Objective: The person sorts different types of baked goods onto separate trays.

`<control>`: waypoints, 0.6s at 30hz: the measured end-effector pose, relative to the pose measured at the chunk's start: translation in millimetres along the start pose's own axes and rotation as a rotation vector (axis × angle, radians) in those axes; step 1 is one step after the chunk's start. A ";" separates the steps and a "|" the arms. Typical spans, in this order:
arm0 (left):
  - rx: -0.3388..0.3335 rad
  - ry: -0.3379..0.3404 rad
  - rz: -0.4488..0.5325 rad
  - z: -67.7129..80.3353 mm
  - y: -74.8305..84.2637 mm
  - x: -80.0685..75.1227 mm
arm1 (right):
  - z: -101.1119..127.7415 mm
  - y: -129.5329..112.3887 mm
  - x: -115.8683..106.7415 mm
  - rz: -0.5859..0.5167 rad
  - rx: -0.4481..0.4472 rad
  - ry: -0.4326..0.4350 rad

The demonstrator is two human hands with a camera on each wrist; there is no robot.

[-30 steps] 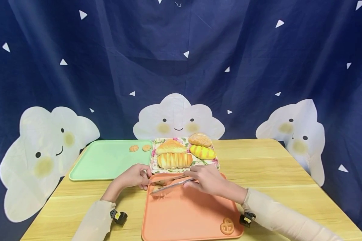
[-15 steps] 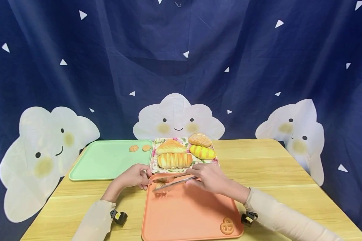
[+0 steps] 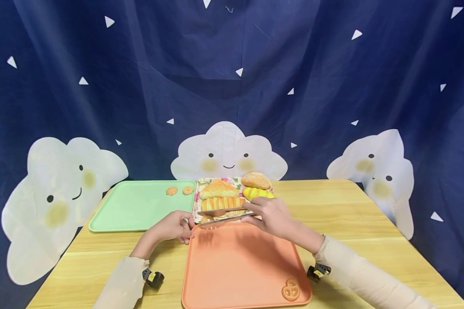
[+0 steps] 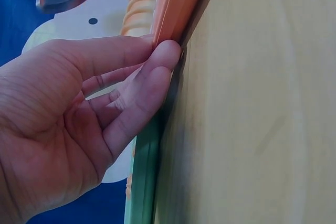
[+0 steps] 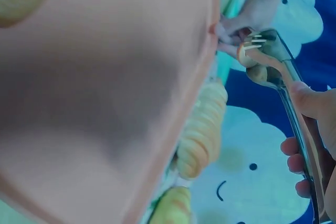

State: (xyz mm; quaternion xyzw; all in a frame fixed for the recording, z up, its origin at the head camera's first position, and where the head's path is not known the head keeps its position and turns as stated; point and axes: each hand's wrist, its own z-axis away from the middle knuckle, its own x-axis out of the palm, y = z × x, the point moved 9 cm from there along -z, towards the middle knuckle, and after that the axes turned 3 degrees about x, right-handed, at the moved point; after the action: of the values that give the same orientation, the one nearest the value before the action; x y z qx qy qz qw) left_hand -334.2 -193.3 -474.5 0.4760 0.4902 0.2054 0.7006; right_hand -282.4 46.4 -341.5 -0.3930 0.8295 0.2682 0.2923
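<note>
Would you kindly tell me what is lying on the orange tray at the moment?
On the orange tray only a pretzel-shaped cookie shows, near its front right corner. The right hand and tongs cover its far edge, so anything there is hidden.

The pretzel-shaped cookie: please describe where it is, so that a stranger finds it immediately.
Find the orange tray, the tray nearest the person on the wooden table. The pretzel-shaped cookie lies alone in its near right corner, far from the two flower-shaped cookies on the green tray.
</note>
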 end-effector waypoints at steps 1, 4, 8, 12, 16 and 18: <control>-0.002 0.001 0.002 0.4 -0.6 -0.3 | -2.5 1.5 -1.2 0.006 0.007 0.011; -0.001 0.000 -0.001 1.1 -2.3 -0.9 | -11.3 5.7 -4.4 0.019 0.023 0.047; 0.010 -0.004 -0.006 1.6 -2.4 -1.5 | -26.1 10.2 -5.2 0.031 0.045 0.082; 0.008 -0.005 -0.019 1.8 -0.7 -1.9 | -42.3 11.9 0.9 0.064 0.066 0.081; 0.021 -0.006 -0.039 1.6 3.5 -0.4 | -56.7 11.1 13.8 0.088 0.069 0.057; 0.028 -0.004 -0.047 1.5 5.8 0.2 | -62.9 10.5 21.6 0.091 0.065 0.048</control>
State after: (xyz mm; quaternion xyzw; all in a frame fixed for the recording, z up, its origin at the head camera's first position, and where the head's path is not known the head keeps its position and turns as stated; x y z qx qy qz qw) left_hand -331.8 -191.1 -469.5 0.4742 0.5028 0.1811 0.6996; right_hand -319.4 -1.0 -311.2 -0.3512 0.8617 0.2446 0.2726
